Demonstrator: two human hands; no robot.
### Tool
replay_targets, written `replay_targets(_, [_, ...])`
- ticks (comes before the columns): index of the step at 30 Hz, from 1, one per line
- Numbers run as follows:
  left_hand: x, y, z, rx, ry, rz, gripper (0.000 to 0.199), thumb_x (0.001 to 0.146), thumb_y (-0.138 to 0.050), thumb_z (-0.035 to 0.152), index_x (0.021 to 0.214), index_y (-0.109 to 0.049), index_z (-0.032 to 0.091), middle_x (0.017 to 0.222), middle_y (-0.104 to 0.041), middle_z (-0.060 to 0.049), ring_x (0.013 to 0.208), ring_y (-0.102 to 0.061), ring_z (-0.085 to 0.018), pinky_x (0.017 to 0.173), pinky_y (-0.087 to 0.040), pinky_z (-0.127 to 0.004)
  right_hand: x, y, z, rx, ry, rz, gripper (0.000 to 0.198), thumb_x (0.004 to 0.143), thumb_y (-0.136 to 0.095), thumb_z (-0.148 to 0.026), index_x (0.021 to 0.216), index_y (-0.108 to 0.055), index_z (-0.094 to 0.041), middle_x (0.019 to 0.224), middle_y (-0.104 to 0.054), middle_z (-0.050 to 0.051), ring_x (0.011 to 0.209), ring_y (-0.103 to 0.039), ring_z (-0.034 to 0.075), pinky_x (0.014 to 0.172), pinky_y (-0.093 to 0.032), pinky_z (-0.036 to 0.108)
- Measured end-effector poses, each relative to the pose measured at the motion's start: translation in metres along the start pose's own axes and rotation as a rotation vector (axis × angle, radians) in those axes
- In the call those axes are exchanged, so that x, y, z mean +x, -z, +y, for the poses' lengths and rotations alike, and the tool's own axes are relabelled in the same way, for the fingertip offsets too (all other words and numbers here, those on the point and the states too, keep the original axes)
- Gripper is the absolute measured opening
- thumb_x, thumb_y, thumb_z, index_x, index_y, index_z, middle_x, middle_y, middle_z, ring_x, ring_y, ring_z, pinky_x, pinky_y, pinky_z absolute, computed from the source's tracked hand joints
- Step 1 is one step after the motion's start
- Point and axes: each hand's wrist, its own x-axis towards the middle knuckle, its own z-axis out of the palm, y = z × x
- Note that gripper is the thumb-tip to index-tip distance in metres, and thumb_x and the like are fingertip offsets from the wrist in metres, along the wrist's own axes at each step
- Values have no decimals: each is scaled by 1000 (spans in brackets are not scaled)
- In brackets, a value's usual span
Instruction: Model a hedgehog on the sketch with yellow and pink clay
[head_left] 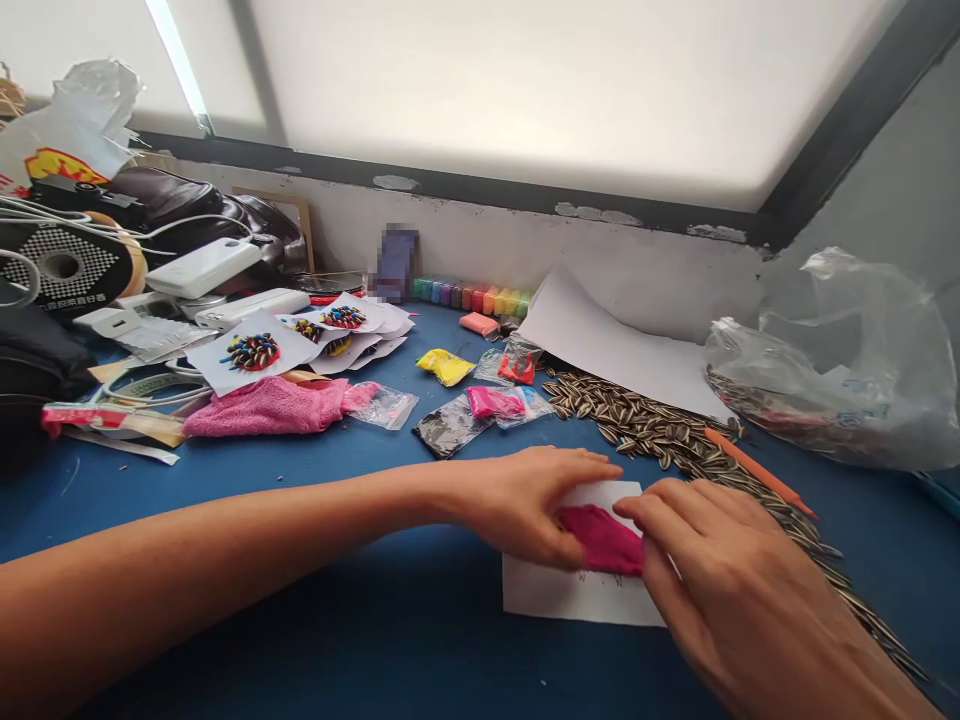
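A flattened piece of magenta modelling clay (601, 540) lies on a white sheet of paper (551, 592) with small dark drawn marks below the clay. My left hand (529, 500) reaches in with its fingers stretched out, its thumb and fingers apart at the clay's left side. At the opposite edge, my right hand (731, 570) is curled, with the thumb and index finger against the clay; the other fingertips are hidden.
Striped sunflower seeds (637, 415) and an orange tool (757, 470) lie right. Behind are clay packets, including a yellow one (445, 366), and a clear plastic bag (847, 370). Left are a pink cloth (266, 408), seed-covered paper pieces (253, 352) and white chargers (202, 268).
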Motion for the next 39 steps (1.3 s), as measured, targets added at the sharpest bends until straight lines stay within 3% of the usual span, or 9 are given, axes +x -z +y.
replay_targets(2, [1,4,-1,-15,61,118,61,81,-51,14,141,-41,14,148,-44,-8,135,-42,-19,112,-34,-32,-2,-6,6,-14,-33,18,26,88,-40,-11,85,-65,-18,77,-62,6,69,-57,20,64,-45,35])
replay_targets(5, [0,9,-3,210,154,224,39,83,-42,9,118,-58,13,120,-62,-11,112,-56,-20,96,-44,-31,-12,-16,17,-5,-71,25,31,91,-40,-13,104,-68,-14,93,-67,9,83,-62,21,74,-51,35])
replay_targets(9, [-3,11,-4,413,211,140,15,89,-49,25,94,-60,15,98,-61,-8,91,-57,-20,78,-45,-31,-22,-21,25,-37,-93,19,35,93,-40,-14,118,-65,-13,115,-68,11,105,-63,22,88,-53,38])
replay_targets(18, [1,7,-9,377,241,141,10,86,-46,18,84,-56,17,96,-60,-5,87,-55,-16,74,-42,-27,-16,-16,20,-6,-77,-9,33,92,-40,-15,104,-71,-16,97,-73,10,87,-69,22,74,-59,37])
replay_targets(32, [15,8,-27,331,189,144,14,82,-46,17,83,-60,18,85,-66,-3,76,-58,-17,61,-40,-28,-14,-22,4,128,-71,38,31,94,-42,-19,109,-69,-17,108,-67,12,95,-67,20,78,-58,33])
replay_targets(35, [10,10,-23,319,164,195,15,83,-47,15,90,-61,17,92,-65,-4,84,-59,-18,70,-44,-28,-11,-23,3,146,-47,35,30,94,-42,-19,107,-70,-17,104,-69,11,91,-68,18,77,-58,31])
replay_targets(37, [5,15,-15,319,97,231,23,86,-51,17,107,-60,16,108,-63,-8,98,-58,-19,82,-46,-29,-10,-24,3,154,-43,28,29,94,-43,-19,107,-69,-16,103,-69,10,90,-68,18,77,-58,30])
replay_targets(39, [0,21,-6,259,20,83,39,86,-61,29,122,-55,16,121,-59,-10,110,-57,-21,91,-46,-29,-10,-25,5,159,-44,30,29,94,-44,-20,108,-69,-17,104,-69,10,91,-68,18,78,-58,31])
